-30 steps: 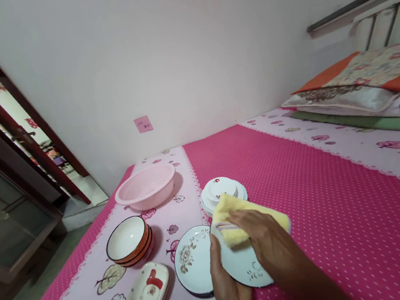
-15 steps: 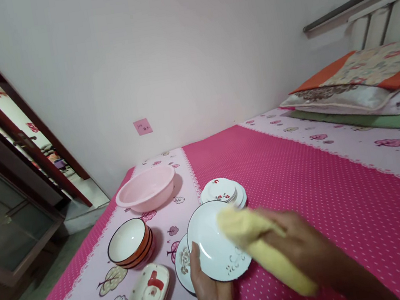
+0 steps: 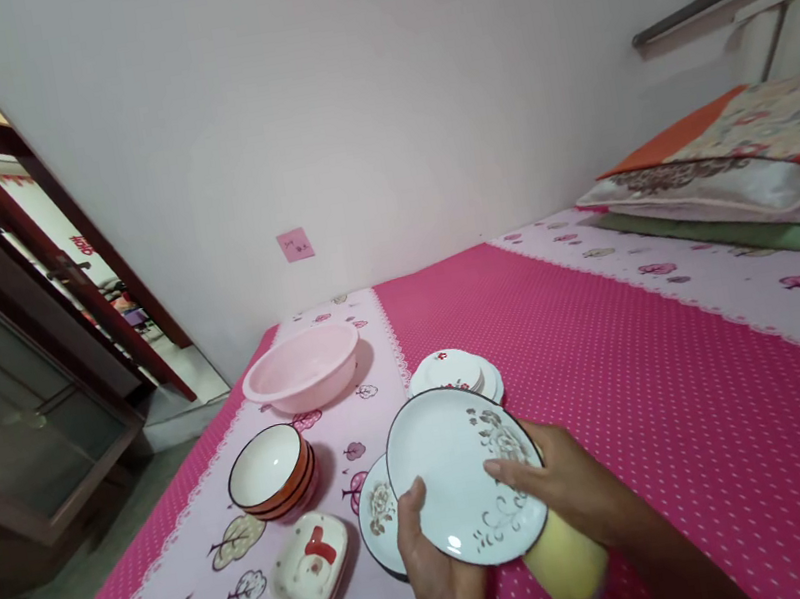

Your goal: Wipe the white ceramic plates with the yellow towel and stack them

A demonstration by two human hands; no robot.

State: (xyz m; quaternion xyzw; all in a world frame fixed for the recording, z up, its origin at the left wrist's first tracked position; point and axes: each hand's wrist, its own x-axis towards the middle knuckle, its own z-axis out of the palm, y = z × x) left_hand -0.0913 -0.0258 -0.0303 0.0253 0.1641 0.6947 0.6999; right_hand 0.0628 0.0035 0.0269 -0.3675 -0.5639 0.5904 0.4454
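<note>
A white plate [image 3: 446, 469] with a dark rim and a grey-brown flower pattern is held tilted up between both hands. My left hand [image 3: 442, 561] grips its lower left edge, thumb on the face. On the right edge, my right hand [image 3: 561, 476] has its thumb over the flowers and its other fingers hidden behind. A yellow cloth [image 3: 569, 561] hangs below the right hand, behind the plate. Partly covered by the held plate, another flowered plate [image 3: 379, 525] lies on the bed. Just beyond is a stack of small white plates [image 3: 449, 370] with red flowers.
Stacked orange-brown bowls [image 3: 271, 472] and a square-shaped dish [image 3: 310, 569] with a red figure stand at the left. Behind them sits a pink basin [image 3: 303, 370]. Folded bedding and a pillow [image 3: 722, 178] lie at the far right of the bed [image 3: 656, 380], against the wall.
My right hand has moved from wiping over the plate's face with the cloth to gripping its right edge. The cloth is now behind the plate, and the plate's flowers show more.
</note>
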